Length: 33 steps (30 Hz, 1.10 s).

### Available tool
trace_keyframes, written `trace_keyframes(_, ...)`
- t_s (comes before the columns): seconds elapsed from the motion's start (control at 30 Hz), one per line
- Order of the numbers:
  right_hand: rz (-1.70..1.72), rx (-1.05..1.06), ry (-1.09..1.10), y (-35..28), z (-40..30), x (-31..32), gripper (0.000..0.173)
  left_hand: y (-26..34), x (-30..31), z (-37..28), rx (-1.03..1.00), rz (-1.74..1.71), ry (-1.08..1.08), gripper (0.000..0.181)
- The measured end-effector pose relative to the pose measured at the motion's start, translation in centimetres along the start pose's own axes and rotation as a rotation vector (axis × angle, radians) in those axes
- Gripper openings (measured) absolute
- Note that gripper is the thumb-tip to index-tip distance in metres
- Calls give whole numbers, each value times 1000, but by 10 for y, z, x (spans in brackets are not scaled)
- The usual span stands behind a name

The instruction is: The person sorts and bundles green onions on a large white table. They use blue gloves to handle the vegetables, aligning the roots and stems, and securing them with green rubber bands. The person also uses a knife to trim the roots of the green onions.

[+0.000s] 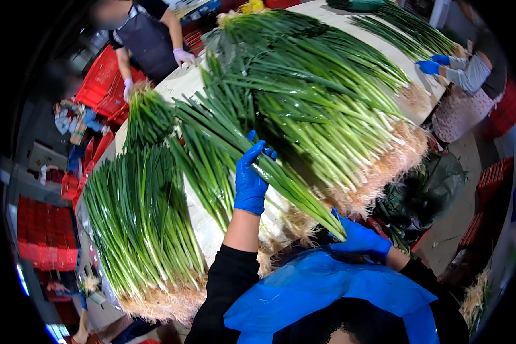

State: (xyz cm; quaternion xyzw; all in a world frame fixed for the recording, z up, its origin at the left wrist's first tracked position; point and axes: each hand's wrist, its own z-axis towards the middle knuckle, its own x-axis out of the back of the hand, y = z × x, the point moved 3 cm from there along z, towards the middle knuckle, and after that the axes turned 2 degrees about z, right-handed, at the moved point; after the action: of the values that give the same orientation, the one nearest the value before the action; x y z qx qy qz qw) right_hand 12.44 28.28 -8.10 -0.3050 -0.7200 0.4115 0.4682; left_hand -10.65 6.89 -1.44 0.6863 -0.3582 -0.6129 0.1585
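Observation:
My left hand (251,180), in a blue glove, is closed around the middle of a bunch of green onions (294,189) raised above a pale table. The bunch slants from its leaf tips at upper left down to its lower end near my right hand. Also gloved in blue, my right hand (361,241) is at that lower end by my apron; its grip is partly hidden. A large pile of green onions (327,116) with tan roots lies to the right of the held bunch. Another row of them (146,223) lies to the left, roots towards me.
Across the table (200,202) stands a person in a dark apron (144,41), one gloved hand at a small bunch. A co-worker's blue-gloved hands (432,65) are at the far right edge. Red crates (47,232) are stacked at left; dark plastic (438,193) lies at right.

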Motion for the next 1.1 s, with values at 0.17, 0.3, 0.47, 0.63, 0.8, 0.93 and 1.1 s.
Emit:
trace_keyframes(0.17, -124, -281, -29, 6, -17, 27, 75, -26, -24, 13, 51, 2, -17, 43)
trace_keyframes(0.3, 195, -183, -97, 76, -31, 39, 55, -69, -81, 20, 61, 228, -2, 34)
trace_keyframes(0.47, 695, -175, -158, 87, -53, 69, 57, -93, -117, 8, 27, 295, -137, 43)
trace_keyframes(0.63, 856, -255, -220, 84, -75, 96, 56, -103, -118, 5, 66, 571, -95, 31)
trace_keyframes(0.8, 927, -344, -304, 82, -93, 105, 51, -108, -139, 4, 15, 398, 6, 57)
trace_keyframes(0.93, 1116, -391, -425, 79, -102, 104, 50, -106, -131, 17, 60, 376, 6, 76)
trace_keyframes(1.1, 1087, -380, -340, 108, -111, 91, 48, -110, -122, 26, 78, 494, 17, 84)
